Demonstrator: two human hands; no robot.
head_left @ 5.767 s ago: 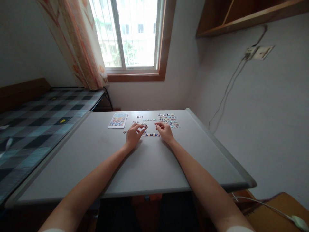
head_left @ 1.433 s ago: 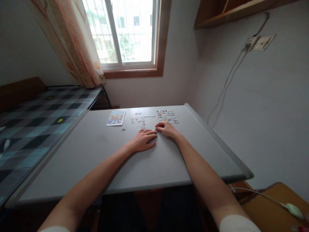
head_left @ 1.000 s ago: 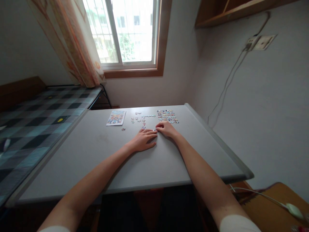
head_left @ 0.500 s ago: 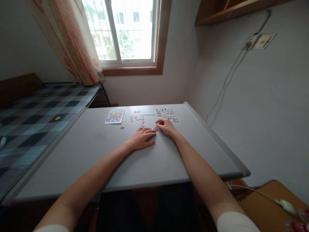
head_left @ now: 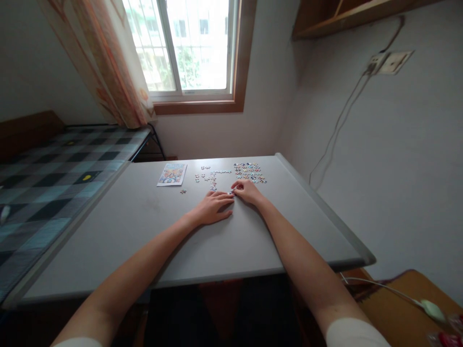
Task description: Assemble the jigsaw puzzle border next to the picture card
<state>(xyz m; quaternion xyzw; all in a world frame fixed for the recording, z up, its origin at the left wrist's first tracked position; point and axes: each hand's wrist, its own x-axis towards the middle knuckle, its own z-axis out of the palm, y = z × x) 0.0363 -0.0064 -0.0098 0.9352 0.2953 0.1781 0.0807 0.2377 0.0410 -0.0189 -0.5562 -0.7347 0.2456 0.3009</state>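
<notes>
My left hand [head_left: 216, 207] lies flat on the table with its fingers stretched out. Its fingertips rest at the left side of a small jigsaw puzzle piece [head_left: 230, 193]. From the right, my right hand [head_left: 247, 191] bends over the same spot, thumb and fingers pinched on a puzzle piece that they mostly cover. Just beyond the hands, joined pieces form a corner of a puzzle border [head_left: 213, 181], with one arm along the top. A block of loose pieces [head_left: 249, 169] spreads out behind my right hand.
A printed picture card [head_left: 172, 174] lies at the left on the white table [head_left: 144, 226], with a single piece [head_left: 183, 192] near it. Several more pieces [head_left: 202, 178] lie left of the border. A bed [head_left: 72, 168] stands along the table's left side, a wall along the right.
My right hand has shifted slightly left and down, its thumb and fingers drawing closer together at the piece beside my left fingertips. My left hand has stayed still.
</notes>
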